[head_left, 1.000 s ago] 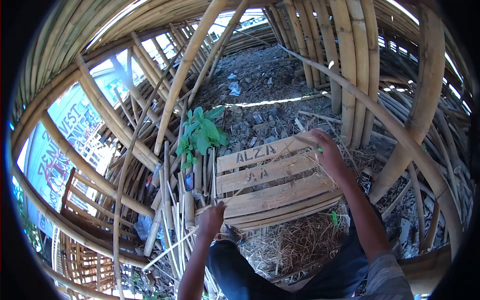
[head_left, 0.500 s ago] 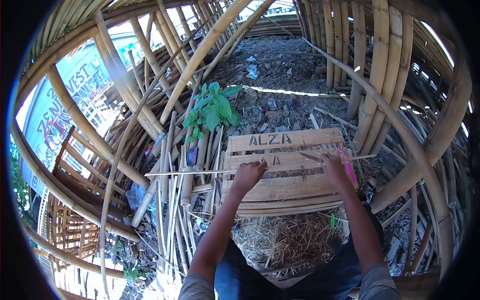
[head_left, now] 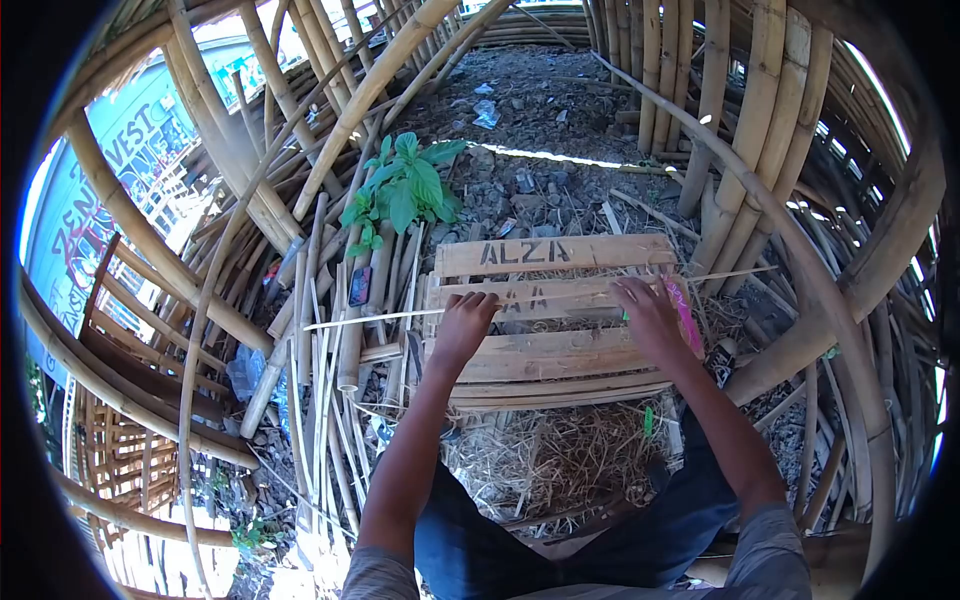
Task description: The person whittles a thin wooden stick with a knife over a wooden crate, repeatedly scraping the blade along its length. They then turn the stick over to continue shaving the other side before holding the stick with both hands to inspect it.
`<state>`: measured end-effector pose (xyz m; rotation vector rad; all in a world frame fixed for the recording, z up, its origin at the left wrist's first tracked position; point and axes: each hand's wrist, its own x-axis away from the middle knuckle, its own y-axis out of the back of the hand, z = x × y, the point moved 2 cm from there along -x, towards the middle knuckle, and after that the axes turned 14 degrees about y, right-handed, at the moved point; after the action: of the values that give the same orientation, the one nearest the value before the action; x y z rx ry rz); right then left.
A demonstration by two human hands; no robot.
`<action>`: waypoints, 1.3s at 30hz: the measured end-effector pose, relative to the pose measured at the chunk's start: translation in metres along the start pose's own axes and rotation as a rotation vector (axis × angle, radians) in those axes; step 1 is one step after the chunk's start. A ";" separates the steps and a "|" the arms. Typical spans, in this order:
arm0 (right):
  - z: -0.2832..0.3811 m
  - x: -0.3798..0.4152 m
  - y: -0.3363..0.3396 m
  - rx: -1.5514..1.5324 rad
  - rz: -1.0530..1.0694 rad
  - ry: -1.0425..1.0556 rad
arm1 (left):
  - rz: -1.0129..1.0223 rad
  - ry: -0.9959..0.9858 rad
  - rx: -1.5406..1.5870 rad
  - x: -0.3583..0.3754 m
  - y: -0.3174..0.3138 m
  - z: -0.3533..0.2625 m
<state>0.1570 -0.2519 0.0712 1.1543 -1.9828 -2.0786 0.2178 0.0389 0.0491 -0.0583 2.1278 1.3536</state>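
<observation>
A thin bamboo strip (head_left: 378,318) lies across a slatted wooden crate (head_left: 560,352), jutting out past both its sides. My left hand (head_left: 465,325) is closed around the strip over the crate's left part. Over the right part, my right hand (head_left: 648,315) has its fingers curled down at the strip. A bit of green shows under these fingers, where a knife was seen a moment before; its blade is now hard to make out. The crate's top slat bears the black letters ALZA. A pink strip (head_left: 684,315) hangs at its right end.
Dry straw (head_left: 560,465) lies between my legs, below the crate. Cut bamboo strips (head_left: 330,430) and poles lie at the left, with a phone-like object (head_left: 360,286) on them. A leafy plant (head_left: 405,185) grows behind. Bamboo posts (head_left: 765,150) stand at the right.
My right hand has moved left and turned over the strip, and the knife blade no longer shows plainly. More of the strip juts out at the right. The whole view has shifted slightly.
</observation>
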 end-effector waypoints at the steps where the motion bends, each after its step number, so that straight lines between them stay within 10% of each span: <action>1: -0.003 0.002 -0.009 -0.003 -0.041 -0.025 | 0.001 -0.002 0.005 0.000 -0.001 0.000; 39: -0.029 0.007 -0.037 -0.135 -0.094 -0.156 | -0.212 0.289 -0.252 0.013 0.017 0.032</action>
<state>0.1837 -0.2732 0.0378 1.1127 -1.8466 -2.3768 0.2158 0.0775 0.0469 -0.5973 2.0922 1.5489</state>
